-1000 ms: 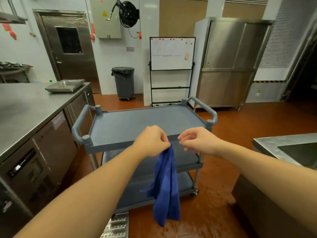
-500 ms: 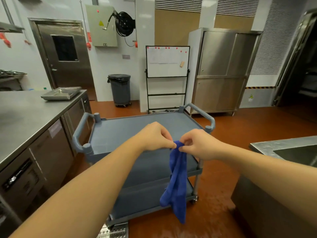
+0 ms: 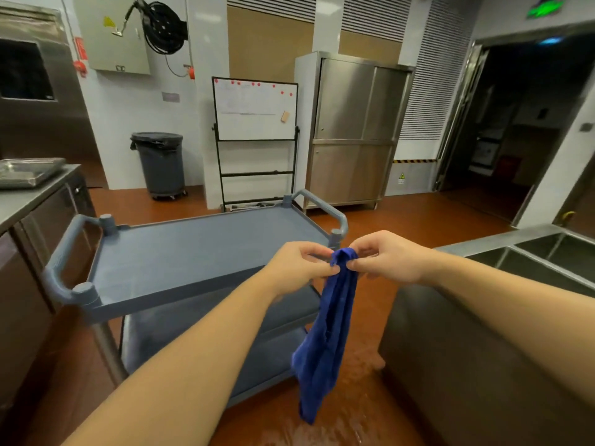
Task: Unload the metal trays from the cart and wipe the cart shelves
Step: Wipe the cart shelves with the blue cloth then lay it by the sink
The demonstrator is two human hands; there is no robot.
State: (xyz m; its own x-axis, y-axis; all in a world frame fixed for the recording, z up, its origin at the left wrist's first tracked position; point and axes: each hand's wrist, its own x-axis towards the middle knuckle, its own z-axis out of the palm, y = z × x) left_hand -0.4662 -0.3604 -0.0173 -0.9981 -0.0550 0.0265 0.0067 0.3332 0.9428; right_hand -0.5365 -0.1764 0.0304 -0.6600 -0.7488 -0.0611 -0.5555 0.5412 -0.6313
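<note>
Here the largest thing is one grey plastic utility cart (image 3: pixel 199 249), standing on the red-brown floor with three shelves stacked one above another, one loop handle at each short end, and four round post caps at the corners of the top shelf. Along its left side runs one stainless steel counter (image 3: pixel 19 204), just beside the cart's left handle. To the right stands one stainless sink unit (image 3: pixel 483 243) with two basins showing, near the cart's right end but apart from it.

Against the far wall is one tall stainless cabinet (image 3: pixel 354 130) with two tiers of doors. Left of it are one whiteboard (image 3: pixel 254 111) on a black stand and one grey lidded bin (image 3: pixel 162 165) on a wheeled base. On the wall above hang one black hose reel (image 3: pixel 164 27) and one beige wall box (image 3: pixel 112 37).

One metal tray (image 3: pixel 25 175) lies at the far edge of the counter, cut off by the picture's left edge; I cannot tell whether others lie under it.

One blue cloth (image 3: pixel 328 342) hangs straight down off the cart's near right corner, over the floor between cart and sink unit, its lower end loose and crumpled.

Both hands are raised together at that corner. The left hand (image 3: pixel 297 268) and the right hand (image 3: pixel 391 257) each pinch the bunched top end of the cloth between thumb and fingertips, their fingertips almost touching.
</note>
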